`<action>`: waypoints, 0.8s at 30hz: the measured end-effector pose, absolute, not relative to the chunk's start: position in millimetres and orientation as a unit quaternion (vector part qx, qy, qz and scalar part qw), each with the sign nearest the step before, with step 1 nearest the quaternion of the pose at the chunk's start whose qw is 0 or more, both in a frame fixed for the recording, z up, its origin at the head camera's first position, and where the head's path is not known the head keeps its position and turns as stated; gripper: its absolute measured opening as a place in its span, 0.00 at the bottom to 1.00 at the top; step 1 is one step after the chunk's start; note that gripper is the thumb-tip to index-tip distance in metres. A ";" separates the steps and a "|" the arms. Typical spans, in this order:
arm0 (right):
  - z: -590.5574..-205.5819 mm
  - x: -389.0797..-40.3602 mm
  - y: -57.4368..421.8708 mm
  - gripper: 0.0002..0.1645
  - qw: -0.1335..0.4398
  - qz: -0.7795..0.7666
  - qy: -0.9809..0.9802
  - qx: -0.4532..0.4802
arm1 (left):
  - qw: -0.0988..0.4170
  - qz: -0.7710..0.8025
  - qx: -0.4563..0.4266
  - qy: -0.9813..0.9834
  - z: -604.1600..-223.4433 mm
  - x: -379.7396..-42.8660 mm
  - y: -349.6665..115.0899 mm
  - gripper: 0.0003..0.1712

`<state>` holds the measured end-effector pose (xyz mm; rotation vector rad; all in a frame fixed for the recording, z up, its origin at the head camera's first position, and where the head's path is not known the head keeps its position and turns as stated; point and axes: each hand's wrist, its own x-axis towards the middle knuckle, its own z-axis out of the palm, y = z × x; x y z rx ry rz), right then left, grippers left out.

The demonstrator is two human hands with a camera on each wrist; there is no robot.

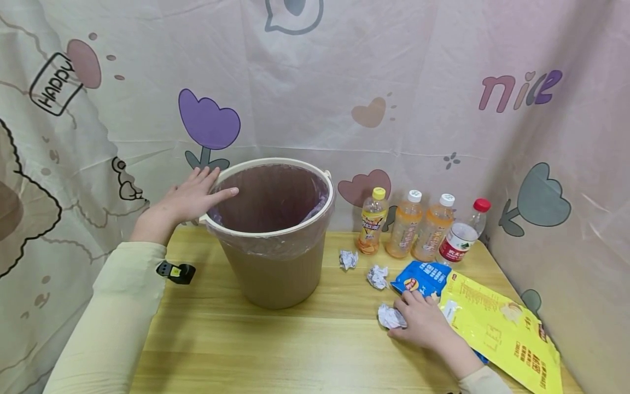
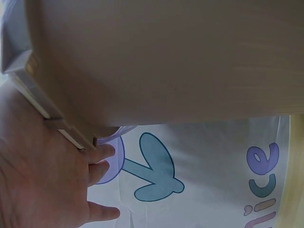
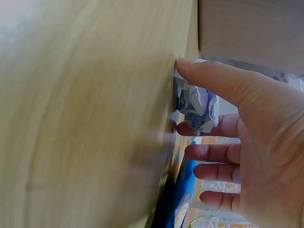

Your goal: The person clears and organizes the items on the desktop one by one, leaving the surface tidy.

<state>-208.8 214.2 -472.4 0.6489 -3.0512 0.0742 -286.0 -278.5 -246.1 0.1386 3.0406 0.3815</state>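
Observation:
My left hand (image 1: 192, 194) rests at the left rim of a brown waste bin (image 1: 275, 273), fingers extended and thumb reaching over the opening. In the left wrist view the palm lies beside the bin's light rim (image 2: 33, 97). A clear liner bag (image 1: 295, 249) is folded over that rim. On the right, my right hand (image 1: 423, 320) has its thumb and index finger around a crumpled paper ball (image 1: 391, 316) low at the tabletop. The right wrist view shows this paper ball (image 3: 197, 107) between them, the other fingers spread. Two more paper balls, one nearer (image 1: 378, 277) and one farther (image 1: 348, 259), lie beyond.
Several plastic bottles stand at the back right, among them a yellow-capped bottle (image 1: 373, 224) and a red-capped bottle (image 1: 462, 235). A blue snack bag (image 1: 423, 276) and a large yellow snack bag (image 1: 502, 328) lie on the wooden table (image 1: 275, 350). A printed curtain (image 1: 305, 98) hangs behind.

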 end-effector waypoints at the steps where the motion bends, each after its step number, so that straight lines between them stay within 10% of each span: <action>1: -472.8 -208.8 214.1 0.39 0.013 0.023 -0.978 0.209 | 0.037 0.124 0.045 0.991 -246.1 -286.1 -278.4 0.59; 24: -476.5 -210.1 207.3 0.35 0.077 0.047 -0.972 0.218 | 0.038 0.134 0.046 0.989 -247.2 -285.4 -278.8 0.58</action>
